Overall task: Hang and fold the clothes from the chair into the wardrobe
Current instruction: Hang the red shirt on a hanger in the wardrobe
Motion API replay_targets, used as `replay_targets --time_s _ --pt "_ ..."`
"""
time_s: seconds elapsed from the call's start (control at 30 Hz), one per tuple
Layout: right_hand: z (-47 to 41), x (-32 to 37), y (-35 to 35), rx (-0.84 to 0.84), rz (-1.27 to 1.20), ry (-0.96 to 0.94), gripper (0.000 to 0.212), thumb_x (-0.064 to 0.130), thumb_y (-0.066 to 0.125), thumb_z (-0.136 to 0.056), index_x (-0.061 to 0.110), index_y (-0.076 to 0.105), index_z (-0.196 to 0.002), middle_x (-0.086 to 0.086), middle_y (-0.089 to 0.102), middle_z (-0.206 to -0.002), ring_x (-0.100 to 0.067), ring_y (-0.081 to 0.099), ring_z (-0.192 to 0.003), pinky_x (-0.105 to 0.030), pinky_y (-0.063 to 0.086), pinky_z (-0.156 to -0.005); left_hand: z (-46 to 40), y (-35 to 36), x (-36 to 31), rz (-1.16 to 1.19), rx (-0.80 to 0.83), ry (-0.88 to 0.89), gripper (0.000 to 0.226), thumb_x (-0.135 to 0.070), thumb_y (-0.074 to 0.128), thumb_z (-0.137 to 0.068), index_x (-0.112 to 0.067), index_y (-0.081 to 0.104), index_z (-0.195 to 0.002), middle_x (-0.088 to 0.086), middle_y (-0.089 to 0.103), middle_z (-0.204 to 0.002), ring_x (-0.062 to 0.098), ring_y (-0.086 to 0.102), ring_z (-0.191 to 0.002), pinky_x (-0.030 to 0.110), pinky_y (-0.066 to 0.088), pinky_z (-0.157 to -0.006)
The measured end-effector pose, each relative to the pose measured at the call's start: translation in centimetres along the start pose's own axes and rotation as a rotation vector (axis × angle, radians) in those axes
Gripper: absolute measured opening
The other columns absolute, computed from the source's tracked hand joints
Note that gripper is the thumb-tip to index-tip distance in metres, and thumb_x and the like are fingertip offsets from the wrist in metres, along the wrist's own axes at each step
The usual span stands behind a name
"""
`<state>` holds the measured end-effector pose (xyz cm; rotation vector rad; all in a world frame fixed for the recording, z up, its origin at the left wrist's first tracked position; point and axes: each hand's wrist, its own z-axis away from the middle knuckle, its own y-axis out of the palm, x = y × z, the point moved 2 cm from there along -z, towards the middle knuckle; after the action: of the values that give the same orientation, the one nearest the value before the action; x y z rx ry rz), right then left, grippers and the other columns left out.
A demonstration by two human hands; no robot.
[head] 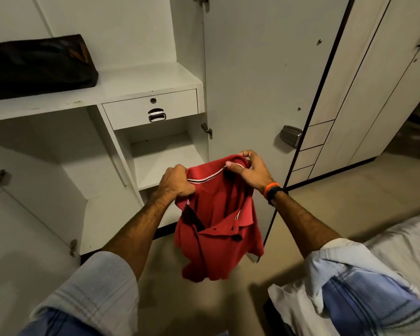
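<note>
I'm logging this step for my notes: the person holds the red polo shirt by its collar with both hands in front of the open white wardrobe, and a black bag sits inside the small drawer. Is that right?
Not quite. The black fabric bag lies on the wardrobe's upper shelf, not in the small white drawer, which is closed. The head view shows it. The rest holds: left hand and right hand grip the red polo shirt at its collar before the open white wardrobe.

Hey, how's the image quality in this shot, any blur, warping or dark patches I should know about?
Head view: dim, warm indoor light; the wide lens bows the wardrobe door edges; the red polo shirt blurs softly at its lower hem, as do the sleeves at the bottom corners; the dark bag on the shelf loses detail in shadow; both hands, left and right, stay fairly sharp.
</note>
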<state>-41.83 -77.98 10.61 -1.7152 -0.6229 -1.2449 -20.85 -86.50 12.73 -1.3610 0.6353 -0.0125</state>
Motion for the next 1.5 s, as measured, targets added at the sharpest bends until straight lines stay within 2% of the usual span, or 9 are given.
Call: replay_targets --time_s 0.1,0.27,0.43,0.6,0.8,1.03,1.2,1.37,1.5 --pt "0.8 0.1 -0.7 0.081 0.269 -0.055 0.054 0.012 0.083 -0.074 0.014 0.055 -0.119 0.001 0.063 -0.100 -0.016 0.062 -0.087 -0.022 0.047 -0.077 0.0 0.3 -0.2 0.103 0.051 -0.004 0.010 -0.015 0.071 -0.070 -0.013 0.062 -0.067 0.002 0.058 -0.064 0.021 0.058 -0.065 0.024 0.042 -0.051" --pt "1.6 -1.4 -2.0 -0.134 0.443 -0.036 0.024 0.001 0.070 -0.072 0.012 0.069 -0.093 -0.002 0.068 -0.082 -0.018 0.062 -0.074 -0.017 0.045 -0.067 -0.7 1.5 0.6 0.178 0.107 -0.014 0.032 -0.047 0.075 -0.075 -0.016 0.070 -0.072 0.004 0.070 -0.073 0.021 0.067 -0.073 0.029 0.055 -0.065" --pt "1.4 -3.2 -1.5 -0.005 0.617 0.230 0.028 0.037 0.073 -0.085 0.010 0.067 -0.090 -0.010 0.066 -0.086 -0.029 0.062 -0.084 -0.034 0.050 -0.074 -0.6 1.9 0.1 0.197 -0.184 -0.030 0.035 -0.043 0.064 -0.091 -0.013 0.069 -0.073 0.001 0.056 -0.063 0.022 0.054 -0.066 0.028 0.038 -0.059" --pt "1.4 -2.9 -1.0 -0.171 0.436 0.138 0.036 0.045 0.070 -0.087 0.011 0.061 -0.081 -0.010 0.065 -0.078 -0.030 0.063 -0.079 -0.037 0.052 -0.070 -1.2 2.4 1.0 0.249 -0.183 0.008 0.013 -0.010 0.056 -0.092 -0.007 0.068 -0.098 0.010 0.067 -0.090 0.021 0.054 -0.075 0.031 0.045 -0.070" --pt "0.8 -1.4 -0.3 -0.197 0.304 0.164 0.051 0.056 0.066 -0.086 0.016 0.047 -0.060 0.002 0.046 -0.056 -0.013 0.045 -0.054 -0.024 0.032 -0.050 -2.5 2.6 2.4 0.153 0.193 0.078 0.035 -0.048 0.069 -0.087 -0.019 0.067 -0.106 0.002 0.066 -0.091 0.021 0.063 -0.080 0.029 0.048 -0.070" --pt "0.9 -1.2 2.2 -0.223 0.066 0.225 0.036 0.044 0.065 -0.090 0.017 0.057 -0.069 -0.001 0.052 -0.064 -0.016 0.046 -0.062 -0.028 0.035 -0.057 -2.2 3.6 0.9 0.485 0.072 0.086 0.023 -0.037 0.067 -0.091 -0.018 0.065 -0.101 0.001 0.067 -0.095 0.022 0.064 -0.091 0.026 0.043 -0.076" --pt "2.1 0.5 5.1 -0.055 -0.128 0.206 0.021 0.039 0.067 -0.082 0.019 0.068 -0.075 0.001 0.070 -0.074 -0.016 0.062 -0.071 -0.041 0.052 -0.072 -1.0 6.6 -0.7 0.442 0.253 0.138 0.115 -0.055 0.094 -0.040 -0.015 0.040 -0.133 -0.001 0.058 -0.120 0.018 0.058 -0.108 0.039 0.052 -0.095" --pt "4.4 0.3 3.7 -0.055 -0.036 0.152 0.025 0.044 0.066 -0.089 0.021 0.075 -0.091 0.006 0.075 -0.085 -0.007 0.068 -0.081 -0.029 0.055 -0.080 -0.8 8.5 -1.6 0.489 0.137 0.069 0.064 -0.028 0.074 -0.073 -0.019 0.044 -0.129 0.009 0.065 -0.113 0.034 0.061 -0.108 0.046 0.052 -0.093" --pt "7.0 -3.5 -0.1 -0.239 -0.045 0.276 0.031 0.044 0.063 -0.093 0.015 0.073 -0.091 0.002 0.076 -0.087 -0.005 0.070 -0.076 -0.022 0.052 -0.072 -0.4 10.8 -3.3 0.537 0.228 0.073 0.061 -0.023 0.071 -0.074 -0.021 0.048 -0.130 0.006 0.064 -0.117 0.030 0.062 -0.106 0.045 0.054 -0.092"
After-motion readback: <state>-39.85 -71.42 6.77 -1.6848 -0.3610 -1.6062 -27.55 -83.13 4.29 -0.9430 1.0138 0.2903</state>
